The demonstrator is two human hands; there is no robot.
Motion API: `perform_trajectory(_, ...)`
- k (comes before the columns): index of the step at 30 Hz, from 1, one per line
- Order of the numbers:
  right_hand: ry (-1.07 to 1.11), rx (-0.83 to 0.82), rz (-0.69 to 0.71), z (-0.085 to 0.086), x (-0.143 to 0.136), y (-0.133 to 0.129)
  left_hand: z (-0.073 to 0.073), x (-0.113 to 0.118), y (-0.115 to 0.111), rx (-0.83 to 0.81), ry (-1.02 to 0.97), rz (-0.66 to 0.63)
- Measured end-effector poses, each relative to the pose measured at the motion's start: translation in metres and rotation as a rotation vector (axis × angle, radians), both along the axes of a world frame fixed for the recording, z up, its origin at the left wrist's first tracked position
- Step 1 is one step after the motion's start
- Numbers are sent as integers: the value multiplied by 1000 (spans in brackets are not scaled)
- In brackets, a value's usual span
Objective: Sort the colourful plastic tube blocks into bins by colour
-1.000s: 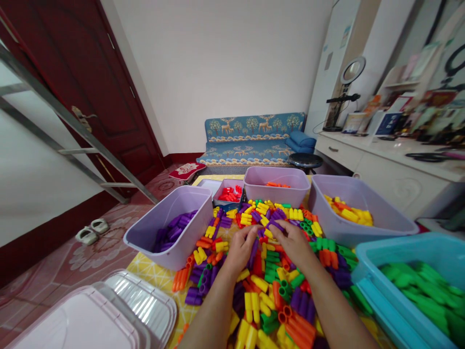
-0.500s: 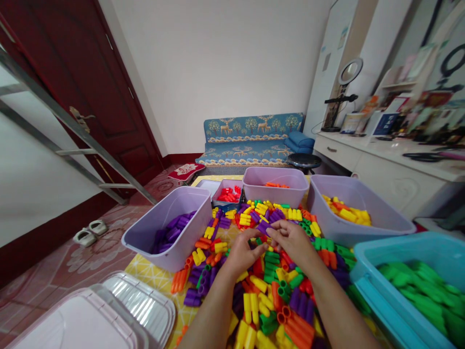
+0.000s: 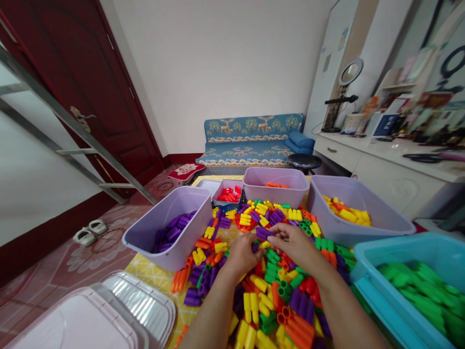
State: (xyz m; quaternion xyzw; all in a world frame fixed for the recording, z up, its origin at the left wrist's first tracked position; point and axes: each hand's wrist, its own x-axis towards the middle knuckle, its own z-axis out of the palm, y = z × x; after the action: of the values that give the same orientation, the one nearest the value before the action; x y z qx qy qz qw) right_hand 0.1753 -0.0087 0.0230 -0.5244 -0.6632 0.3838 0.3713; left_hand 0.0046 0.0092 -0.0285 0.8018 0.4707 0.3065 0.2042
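Note:
Over a spread of purple, yellow, green, orange and red plastic pieces, both my hands are close together. My right hand (image 3: 292, 241) pinches a purple piece (image 3: 263, 233) between thumb and fingers. Just left of it, my left hand (image 3: 244, 253) has its fingers curled round another purple piece (image 3: 255, 247), partly hidden by the fingers. A lilac bin (image 3: 136, 237) at the left holds purple pieces (image 3: 174, 232). Green pieces (image 3: 425, 295) fill part of a turquoise bin (image 3: 378, 286) at the right.
Two more lilac bins, one at the back (image 3: 274, 191) and one at the back right (image 3: 356, 232), hold orange and mostly yellow pieces. A small tray (image 3: 215, 199) has red pieces. Lids (image 3: 72, 322) lie at the front left. Behind is a blue sofa (image 3: 247, 150).
The purple piece in my right hand has come slightly down and tilted. My left hand has shifted a little, and a purple piece now shows at its fingers.

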Motion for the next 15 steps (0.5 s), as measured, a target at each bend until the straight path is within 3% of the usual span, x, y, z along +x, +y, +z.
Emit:
perform_trajectory(3, -21, 5, -10, -1, 3, 1, -5, 0, 3, -18, 10, 176)
perform_trajectory(6, -107, 16, 1, 3, 8, -1, -6, -2, 6, -2, -79, 267)
perform_trajectory(11, -256, 46, 67, 13, 13, -8, -4, -5, 7, 39, -222, 282)
perform_trajectory(15, -246, 47, 10, 11, 12, -7, -7, -5, 6, 21, -170, 206)
